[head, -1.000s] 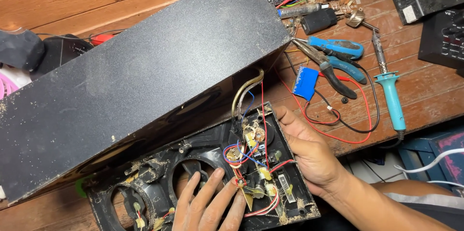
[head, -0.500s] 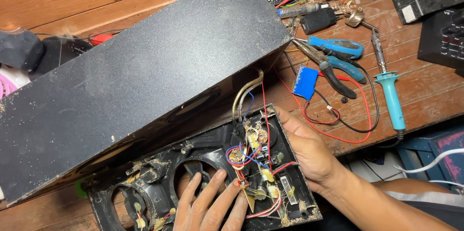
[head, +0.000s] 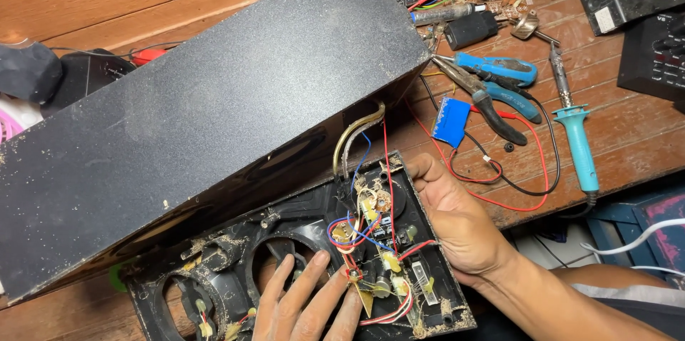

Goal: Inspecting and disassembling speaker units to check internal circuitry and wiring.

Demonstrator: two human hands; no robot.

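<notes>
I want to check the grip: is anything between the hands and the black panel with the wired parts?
Nothing visible is. The left hand lies with its fingers directly on the black panel, beside the coloured wires. The right hand holds the panel's right edge directly. The black speaker box lies behind the panel, not between.

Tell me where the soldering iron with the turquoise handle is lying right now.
In the head view the soldering iron lies on the wooden table at the right, just right of the blue-handled pliers and up-right of the right hand.
</notes>
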